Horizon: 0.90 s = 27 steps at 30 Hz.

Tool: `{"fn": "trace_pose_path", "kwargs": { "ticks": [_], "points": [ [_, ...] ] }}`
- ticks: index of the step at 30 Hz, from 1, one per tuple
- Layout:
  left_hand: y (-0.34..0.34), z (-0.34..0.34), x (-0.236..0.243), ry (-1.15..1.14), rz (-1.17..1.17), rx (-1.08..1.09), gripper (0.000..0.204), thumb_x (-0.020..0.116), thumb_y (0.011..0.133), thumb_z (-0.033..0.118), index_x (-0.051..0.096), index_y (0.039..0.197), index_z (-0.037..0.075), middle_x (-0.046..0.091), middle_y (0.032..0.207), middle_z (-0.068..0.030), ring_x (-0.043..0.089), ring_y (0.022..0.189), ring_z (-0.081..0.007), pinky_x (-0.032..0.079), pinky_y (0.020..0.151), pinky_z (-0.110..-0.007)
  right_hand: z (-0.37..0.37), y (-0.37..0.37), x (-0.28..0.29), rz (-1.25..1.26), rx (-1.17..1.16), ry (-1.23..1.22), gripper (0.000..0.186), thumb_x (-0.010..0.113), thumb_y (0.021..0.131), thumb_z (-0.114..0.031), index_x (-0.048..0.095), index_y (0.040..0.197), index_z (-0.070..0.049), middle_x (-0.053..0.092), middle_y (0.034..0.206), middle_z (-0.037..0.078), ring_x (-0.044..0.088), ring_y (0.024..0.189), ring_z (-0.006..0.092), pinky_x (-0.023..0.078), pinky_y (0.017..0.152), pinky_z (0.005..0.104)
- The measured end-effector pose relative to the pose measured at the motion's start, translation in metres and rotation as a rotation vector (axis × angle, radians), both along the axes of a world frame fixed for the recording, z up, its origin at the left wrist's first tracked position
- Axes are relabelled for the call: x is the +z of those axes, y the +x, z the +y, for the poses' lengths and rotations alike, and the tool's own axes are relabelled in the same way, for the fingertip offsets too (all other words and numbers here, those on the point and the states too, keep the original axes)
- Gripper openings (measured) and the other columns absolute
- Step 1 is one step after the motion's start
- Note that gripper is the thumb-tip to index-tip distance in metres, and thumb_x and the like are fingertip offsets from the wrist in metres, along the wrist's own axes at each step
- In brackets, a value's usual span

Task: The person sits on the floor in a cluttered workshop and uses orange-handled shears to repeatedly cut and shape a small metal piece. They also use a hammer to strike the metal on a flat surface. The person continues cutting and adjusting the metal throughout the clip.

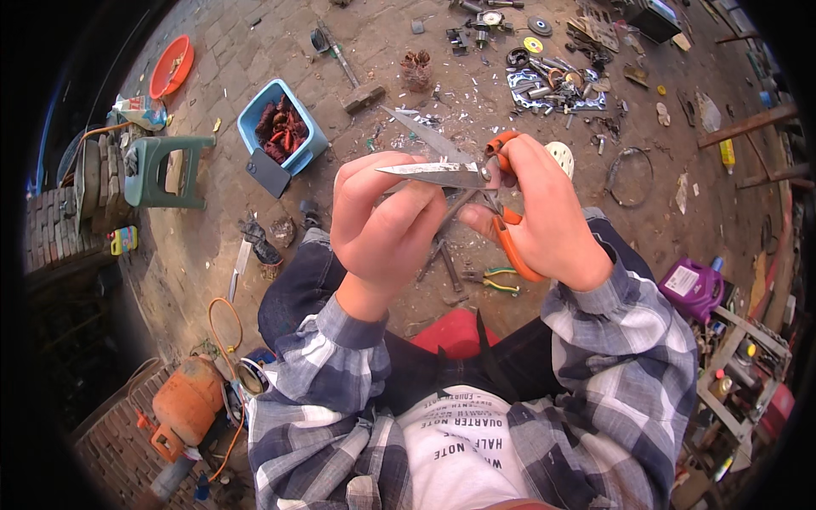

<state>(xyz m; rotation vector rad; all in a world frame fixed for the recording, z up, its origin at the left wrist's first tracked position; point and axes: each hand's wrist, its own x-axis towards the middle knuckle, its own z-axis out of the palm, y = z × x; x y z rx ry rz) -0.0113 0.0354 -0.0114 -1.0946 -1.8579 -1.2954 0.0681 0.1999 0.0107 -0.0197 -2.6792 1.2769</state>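
I hold a pair of scissors with orange handles in front of me, its two metal blades spread apart. My right hand is closed around the handles; one orange loop shows below the palm. The nearer blade, with worn, patchy metal, lies across the curled fingers of my left hand, which pinch along it. The other blade slants up and away to the left, free of the left hand. Whether anything small sits between the left fingertips is hidden. Below the hands, pliers with green and yellow grips lie on the ground.
A blue bin with dark red contents, a green stool and an orange basin stand left. A hammer and scattered metal parts lie ahead. A knife rests left; a purple jug stands right.
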Motion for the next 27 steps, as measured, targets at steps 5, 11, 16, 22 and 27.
{"fn": "trace_pose_path", "kwargs": {
  "ticks": [5, 11, 16, 22, 27],
  "points": [
    [-0.0017, -0.0030, -0.0023, -0.051, 0.100, -0.016, 0.035, 0.074, 0.056, -0.007, 0.064, 0.087, 0.005, 0.059, 0.096, -0.0081, 0.060, 0.083, -0.0262, 0.048, 0.066, -0.033, 0.0012, 0.0001, -0.0018, 0.034, -0.019, 0.029, 0.051, 0.080, 0.068, -0.028, 0.051, 0.099, 0.001, 0.052, 0.081, 0.009, 0.053, 0.074, 0.0283, 0.044, 0.066, 0.0362],
    [-0.0005, -0.0025, -0.0021, -0.053, 0.094, 0.005, 0.037, 0.074, 0.056, -0.007, 0.064, 0.090, 0.005, 0.058, 0.096, -0.0076, 0.059, 0.085, -0.0259, 0.049, 0.068, -0.034, 0.0000, 0.0016, -0.0043, 0.041, -0.060, 0.113, 0.049, 0.079, 0.068, -0.030, 0.053, 0.096, 0.001, 0.053, 0.079, 0.009, 0.055, 0.073, 0.0287, 0.045, 0.065, 0.0356],
    [-0.0006, 0.0008, -0.0003, -0.027, 0.065, -0.008, 0.038, 0.075, 0.056, -0.007, 0.063, 0.090, 0.005, 0.058, 0.095, -0.0076, 0.059, 0.085, -0.0261, 0.050, 0.069, -0.033, -0.0013, 0.0027, 0.0007, -0.020, -0.014, 0.065, 0.049, 0.078, 0.069, -0.032, 0.051, 0.093, 0.000, 0.053, 0.079, 0.009, 0.054, 0.073, 0.0293, 0.045, 0.065, 0.0364],
    [0.0005, -0.0003, -0.0019, -0.018, 0.047, 0.001, 0.037, 0.075, 0.055, -0.007, 0.063, 0.088, 0.005, 0.058, 0.094, -0.0075, 0.059, 0.085, -0.0261, 0.050, 0.069, -0.032, -0.0004, 0.0013, 0.0031, -0.010, 0.018, 0.069, 0.049, 0.078, 0.070, -0.032, 0.048, 0.092, 0.000, 0.052, 0.080, 0.010, 0.053, 0.073, 0.0292, 0.044, 0.066, 0.0369],
    [0.0011, 0.0004, -0.0010, -0.022, 0.027, 0.019, 0.037, 0.074, 0.056, -0.008, 0.063, 0.088, 0.005, 0.058, 0.094, -0.0079, 0.059, 0.084, -0.0259, 0.050, 0.069, -0.032, -0.0010, 0.0025, 0.0023, -0.017, -0.022, 0.085, 0.049, 0.078, 0.070, -0.035, 0.049, 0.089, 0.000, 0.053, 0.077, 0.010, 0.055, 0.070, 0.0298, 0.045, 0.063, 0.0377]
  ]
}}
